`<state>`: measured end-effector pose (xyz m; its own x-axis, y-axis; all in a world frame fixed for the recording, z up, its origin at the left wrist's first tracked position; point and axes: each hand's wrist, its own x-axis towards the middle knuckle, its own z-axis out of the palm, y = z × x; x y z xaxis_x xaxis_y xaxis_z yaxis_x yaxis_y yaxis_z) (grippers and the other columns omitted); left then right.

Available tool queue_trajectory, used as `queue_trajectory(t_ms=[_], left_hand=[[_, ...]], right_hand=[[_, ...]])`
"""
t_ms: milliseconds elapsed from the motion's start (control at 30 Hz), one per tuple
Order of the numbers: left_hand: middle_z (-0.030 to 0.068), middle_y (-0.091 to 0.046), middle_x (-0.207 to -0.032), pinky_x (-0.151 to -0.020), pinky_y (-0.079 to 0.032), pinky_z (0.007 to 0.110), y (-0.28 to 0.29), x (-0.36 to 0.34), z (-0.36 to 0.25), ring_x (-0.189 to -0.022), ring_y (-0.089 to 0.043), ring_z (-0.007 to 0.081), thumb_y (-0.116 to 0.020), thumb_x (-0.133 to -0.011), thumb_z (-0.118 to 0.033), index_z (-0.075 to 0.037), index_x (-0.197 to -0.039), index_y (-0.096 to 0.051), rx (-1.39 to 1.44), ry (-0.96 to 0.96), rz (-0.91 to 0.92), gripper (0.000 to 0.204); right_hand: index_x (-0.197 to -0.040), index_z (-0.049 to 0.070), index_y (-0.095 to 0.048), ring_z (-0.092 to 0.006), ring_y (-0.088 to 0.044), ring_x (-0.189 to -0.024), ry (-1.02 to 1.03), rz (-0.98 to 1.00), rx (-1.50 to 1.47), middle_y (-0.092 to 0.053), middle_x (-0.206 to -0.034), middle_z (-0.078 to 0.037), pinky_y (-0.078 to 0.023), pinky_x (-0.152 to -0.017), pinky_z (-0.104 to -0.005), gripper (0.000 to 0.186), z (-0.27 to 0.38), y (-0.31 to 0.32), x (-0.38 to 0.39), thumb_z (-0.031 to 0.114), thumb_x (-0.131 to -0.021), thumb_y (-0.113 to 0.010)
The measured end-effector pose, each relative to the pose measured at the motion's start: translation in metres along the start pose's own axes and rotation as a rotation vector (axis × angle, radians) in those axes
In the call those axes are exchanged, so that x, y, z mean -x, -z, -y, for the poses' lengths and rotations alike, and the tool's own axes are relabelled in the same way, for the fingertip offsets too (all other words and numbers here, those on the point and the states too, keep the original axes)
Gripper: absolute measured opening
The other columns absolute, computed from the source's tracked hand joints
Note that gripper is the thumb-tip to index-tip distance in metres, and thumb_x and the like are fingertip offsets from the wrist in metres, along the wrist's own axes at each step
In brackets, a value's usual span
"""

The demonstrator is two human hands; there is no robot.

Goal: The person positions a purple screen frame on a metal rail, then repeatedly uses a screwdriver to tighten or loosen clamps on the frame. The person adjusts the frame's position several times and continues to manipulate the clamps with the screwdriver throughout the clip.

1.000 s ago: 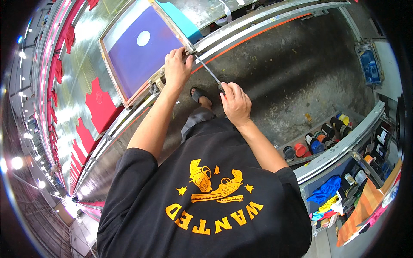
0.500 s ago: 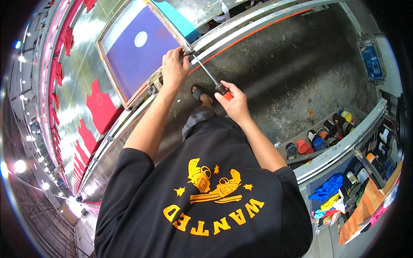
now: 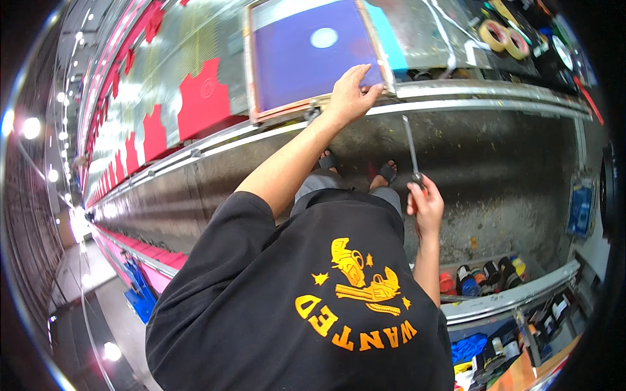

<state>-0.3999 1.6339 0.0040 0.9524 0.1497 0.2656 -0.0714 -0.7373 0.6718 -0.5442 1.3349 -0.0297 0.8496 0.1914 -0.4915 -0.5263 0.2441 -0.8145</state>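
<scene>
My right hand [image 3: 427, 203] is closed around the handle of a screwdriver [image 3: 411, 144]. Its long metal shaft points away from me over the floor, and its tip is apart from the rail and the frame. My left hand [image 3: 354, 96] reaches to the near right corner of a screen-printing frame [image 3: 250, 65]. Its fingers are apart, with nothing seen between them. Whether the fingertips touch the frame I cannot tell. Blue-purple mesh [image 3: 293, 72] with a pale round spot fills the frame. A metal clamp [image 3: 317, 107] sits at its near edge.
A metal rail [image 3: 482, 96] edges the long table, where red garment pieces [image 3: 203, 98] lie in a row to the left. Tape rolls [image 3: 493, 35] rest at the far right. Ink jars [image 3: 489, 274] crowd a shelf at lower right, near a blue box [image 3: 580, 207].
The screwdriver's tip has come away from the frame's corner as my right hand drew back toward me. My left hand's fingers have spread at that corner. The view has turned.
</scene>
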Motion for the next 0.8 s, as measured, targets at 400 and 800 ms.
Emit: queue_trajectory(t_ms=[400, 800], left_hand=[[0.0202, -0.075, -0.103, -0.089, -0.056, 0.043, 0.181, 0.076, 0.219, -0.098, -0.073, 0.0314, -0.068, -0.1, -0.042, 0.002, -0.118, -0.069, -0.104, 0.675, -0.334, 0.048], [0.0231, -0.074, -0.095, -0.086, -0.052, 0.048, 0.171, 0.115, 0.236, -0.095, -0.07, 0.0414, -0.046, -0.11, -0.046, -0.001, -0.103, -0.068, 0.03, 0.625, -0.109, 0.051]], right_hand=[[-0.136, 0.005, -0.065, -0.0082, -0.058, -0.073, 0.164, 0.235, 0.572, -0.067, -0.088, 0.001, -0.049, -0.068, -0.0264, 0.039, -0.061, -0.176, 0.049, 0.019, -0.1, -0.071], [-0.138, -0.001, -0.061, -0.035, -0.071, -0.108, 0.21, 0.094, 0.661, -0.071, -0.119, -0.023, -0.054, -0.094, -0.0392, 0.047, -0.141, -0.314, 0.081, 0.025, -0.099, -0.07]])
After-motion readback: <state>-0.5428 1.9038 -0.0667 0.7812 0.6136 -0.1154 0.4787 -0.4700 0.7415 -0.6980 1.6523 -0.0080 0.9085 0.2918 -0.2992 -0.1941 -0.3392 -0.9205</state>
